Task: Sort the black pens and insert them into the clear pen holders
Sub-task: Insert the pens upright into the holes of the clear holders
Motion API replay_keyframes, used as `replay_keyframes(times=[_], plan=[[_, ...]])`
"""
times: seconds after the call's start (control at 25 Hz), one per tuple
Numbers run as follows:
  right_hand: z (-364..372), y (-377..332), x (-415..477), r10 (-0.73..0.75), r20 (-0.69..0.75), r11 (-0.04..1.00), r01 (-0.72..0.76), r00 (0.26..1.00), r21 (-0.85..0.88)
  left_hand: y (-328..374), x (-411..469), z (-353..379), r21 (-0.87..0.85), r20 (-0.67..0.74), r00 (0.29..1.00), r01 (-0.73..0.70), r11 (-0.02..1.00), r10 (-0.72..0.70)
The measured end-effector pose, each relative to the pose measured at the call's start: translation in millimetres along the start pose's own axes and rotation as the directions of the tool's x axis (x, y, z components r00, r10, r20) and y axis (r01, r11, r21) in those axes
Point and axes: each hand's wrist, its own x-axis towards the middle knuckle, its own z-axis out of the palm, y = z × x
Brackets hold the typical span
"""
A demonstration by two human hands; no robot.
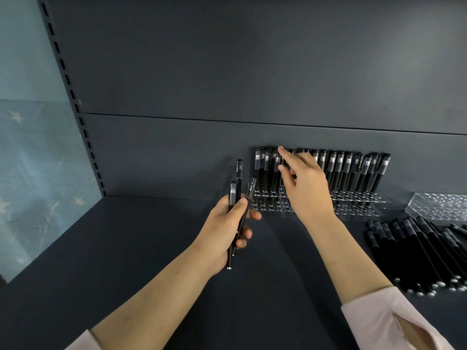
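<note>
My left hand (pixel 227 223) grips three black pens (pixel 238 188), caps pointing up, above the dark shelf in front of the holder. A clear pen holder (pixel 358 210) stands against the back wall with a row of several black pens (pixel 353 173) upright in it. My right hand (pixel 305 185) reaches over the left part of that row, fingers spread, index fingertip at the pen caps; whether it pinches a pen is hidden by the hand. A pile of loose black pens (pixel 417 253) lies on the shelf at the right.
A second clear holder (pixel 439 205), with no pens in it, sits at the far right behind the pile. The dark shelf surface (pixel 126 248) stretches left to a slotted upright (pixel 83 127) and a blue starred wall.
</note>
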Motion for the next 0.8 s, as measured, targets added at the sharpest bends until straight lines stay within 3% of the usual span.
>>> replay_keyframes(times=[0.16,0.28,0.44,0.52,0.68,0.8], plan=[[-1,-1,-1,0.011,0.041,1.0,-0.012,0.999,0.001,0,2,-1,0.02,0.001,0.999,-0.038,0.999,0.038],[-10,-16,2,0.123,0.08,0.98,-0.134,0.989,0.15,-1,2,0,0.017,0.004,0.999,-0.054,0.998,0.054],[-19,-34,1,0.268,0.438,0.766,-0.465,0.858,0.444,0,-1,3,0.021,0.033,0.996,-0.081,0.997,0.08],[-20,-37,-1,0.297,0.507,0.658,-0.559,0.809,0.506,0,-2,4,0.019,0.051,0.995,-0.081,0.996,0.08],[-22,-37,-1,0.351,0.554,0.493,-0.652,0.755,0.575,2,-6,7,0.033,0.085,0.995,-0.06,0.998,0.057],[-30,-29,6,0.487,0.375,0.438,-0.591,0.789,0.677,0,-5,5,0.062,0.048,0.999,-0.014,0.998,0.011]])
